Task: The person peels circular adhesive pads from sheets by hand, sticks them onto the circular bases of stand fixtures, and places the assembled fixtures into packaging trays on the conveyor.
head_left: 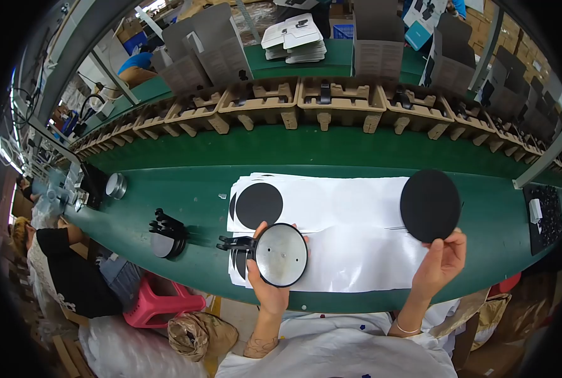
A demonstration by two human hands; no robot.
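My left hand (269, 292) is wrapped round a round metal-faced disc (281, 255) with a black rim and a black bracket pointing left. Pinched at its lower edge, a flat black disc (430, 205) stands up in my right hand (442, 263). Under both hands lie white sheets (356, 252). Another black circle (259, 206) lies on the sheets at their upper left, with parts of more black circles at the left edge. To the left of the sheets, several black bracket pieces with round plates (167, 234) are stacked on the green table.
Cardboard trays (341, 97) run along the raised back shelf. Round metal pieces (115, 186) sit at the table's left, near a black device (92, 184). A black tray (544, 217) of small parts is far right. A person (73, 271) is at the left, by a pink stool (161, 302).
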